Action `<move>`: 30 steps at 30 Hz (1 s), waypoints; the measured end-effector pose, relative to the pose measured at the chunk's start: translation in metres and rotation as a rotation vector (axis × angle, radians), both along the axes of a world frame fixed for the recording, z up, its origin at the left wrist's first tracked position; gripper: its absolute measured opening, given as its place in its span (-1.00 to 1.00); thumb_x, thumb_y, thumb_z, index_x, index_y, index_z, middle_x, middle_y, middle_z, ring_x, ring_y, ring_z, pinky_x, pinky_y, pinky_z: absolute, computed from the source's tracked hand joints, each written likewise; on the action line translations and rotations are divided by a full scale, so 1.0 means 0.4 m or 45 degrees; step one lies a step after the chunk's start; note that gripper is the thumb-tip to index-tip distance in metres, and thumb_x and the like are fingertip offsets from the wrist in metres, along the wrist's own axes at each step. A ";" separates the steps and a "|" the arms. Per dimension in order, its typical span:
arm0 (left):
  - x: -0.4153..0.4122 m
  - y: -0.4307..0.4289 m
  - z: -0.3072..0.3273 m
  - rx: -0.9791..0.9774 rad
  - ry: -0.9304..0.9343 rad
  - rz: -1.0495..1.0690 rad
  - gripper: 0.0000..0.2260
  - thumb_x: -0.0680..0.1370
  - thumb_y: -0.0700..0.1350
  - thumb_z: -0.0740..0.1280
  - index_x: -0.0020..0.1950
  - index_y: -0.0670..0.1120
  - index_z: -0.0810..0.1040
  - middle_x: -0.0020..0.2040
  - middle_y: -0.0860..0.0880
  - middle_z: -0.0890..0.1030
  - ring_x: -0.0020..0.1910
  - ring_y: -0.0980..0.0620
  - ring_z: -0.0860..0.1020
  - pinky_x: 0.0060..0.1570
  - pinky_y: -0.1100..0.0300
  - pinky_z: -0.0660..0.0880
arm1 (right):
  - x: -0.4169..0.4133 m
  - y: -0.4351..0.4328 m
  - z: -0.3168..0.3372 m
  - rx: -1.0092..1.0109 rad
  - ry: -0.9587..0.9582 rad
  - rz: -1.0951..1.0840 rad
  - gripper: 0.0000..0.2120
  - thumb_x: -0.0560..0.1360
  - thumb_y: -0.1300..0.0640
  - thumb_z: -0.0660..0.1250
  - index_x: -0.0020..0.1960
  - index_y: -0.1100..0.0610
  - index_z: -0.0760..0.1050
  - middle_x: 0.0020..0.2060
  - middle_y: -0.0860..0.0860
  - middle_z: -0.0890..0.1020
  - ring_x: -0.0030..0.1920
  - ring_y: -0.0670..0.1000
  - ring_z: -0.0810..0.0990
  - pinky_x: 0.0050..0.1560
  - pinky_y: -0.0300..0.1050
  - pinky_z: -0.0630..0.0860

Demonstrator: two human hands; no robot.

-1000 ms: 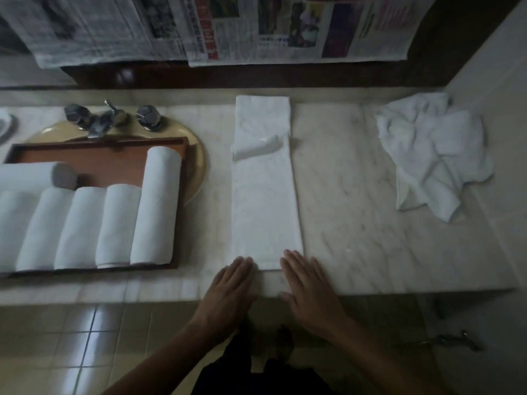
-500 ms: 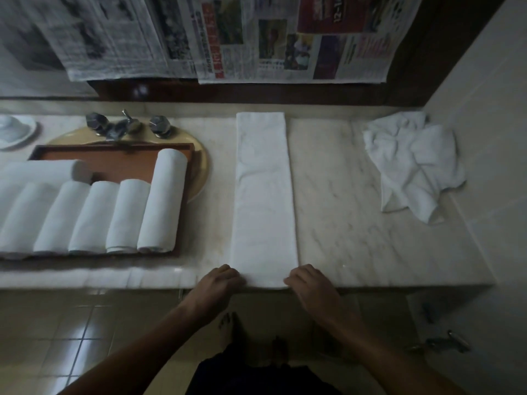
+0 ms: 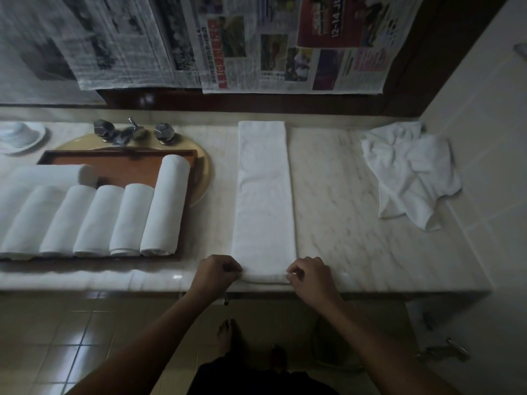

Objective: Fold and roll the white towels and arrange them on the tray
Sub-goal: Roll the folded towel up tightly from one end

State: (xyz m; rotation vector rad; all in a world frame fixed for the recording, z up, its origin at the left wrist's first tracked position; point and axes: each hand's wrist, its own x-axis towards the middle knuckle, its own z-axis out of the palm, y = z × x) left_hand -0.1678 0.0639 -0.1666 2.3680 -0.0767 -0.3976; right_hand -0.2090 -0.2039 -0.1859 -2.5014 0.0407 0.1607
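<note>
White and folded into a long strip, the towel (image 3: 263, 195) lies flat on the marble counter (image 3: 342, 209), right of the wooden tray (image 3: 119, 163) of rolled towels (image 3: 165, 206). The left hand (image 3: 215, 273) and right hand (image 3: 309, 276) pinch its near corners with curled fingers. A crumpled towel (image 3: 407, 169) sits far right.

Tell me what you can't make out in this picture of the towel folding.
Head view:
Rolls on the tray: the left edge cuts them off, so no count.
Fingertips of left hand and right hand: curled under at the folded towel's near end.
Pile: one towel or several, folds hide it.
Newspaper: print too blurred to read.
</note>
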 end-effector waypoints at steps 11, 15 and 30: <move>-0.040 -0.024 -0.058 0.397 -0.585 -0.636 -0.65 0.18 -0.42 0.52 -0.16 -0.10 0.60 -0.20 -0.02 0.53 -0.25 0.00 0.45 -0.43 0.11 0.43 | -0.026 0.070 -0.025 -0.224 -0.298 0.401 -0.70 0.42 0.38 0.41 0.05 0.06 0.62 -0.04 -0.03 0.56 -0.02 0.02 0.50 -0.19 -0.13 0.51; -0.046 -0.003 -0.074 0.424 -0.614 -0.782 -0.59 0.15 -0.40 0.50 -0.08 -0.09 0.59 -0.13 -0.01 0.52 -0.19 0.00 0.46 -0.36 0.13 0.41 | -0.033 0.057 -0.029 -0.282 -0.292 0.495 -0.63 0.46 0.23 0.15 0.18 0.08 0.58 0.04 0.00 0.57 0.01 0.05 0.51 -0.07 -0.07 0.54; 0.006 0.025 -0.065 0.374 -0.596 -0.799 -0.65 0.28 -0.33 0.41 0.02 -0.07 0.61 -0.09 0.00 0.55 -0.16 -0.01 0.48 -0.27 0.11 0.46 | 0.008 0.046 -0.018 -0.432 -0.271 0.576 -0.63 0.39 0.20 0.15 0.13 0.09 0.56 -0.03 0.04 0.58 -0.10 0.10 0.54 -0.19 -0.03 0.50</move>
